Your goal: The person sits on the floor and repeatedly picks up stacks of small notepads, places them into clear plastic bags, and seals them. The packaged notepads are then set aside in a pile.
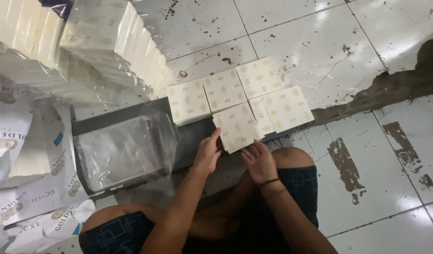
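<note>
While the fingers of the left hand and right hand pinch the near edges of a cream square packet, it lies tilted among five similar packets laid flat on the tiled floor, beside a clear plastic bag.

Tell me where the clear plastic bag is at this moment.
In the head view, the clear plastic bag lies left of centre on a dark board, just left of the left hand and below the wrapped stacks of cream packs.
</note>
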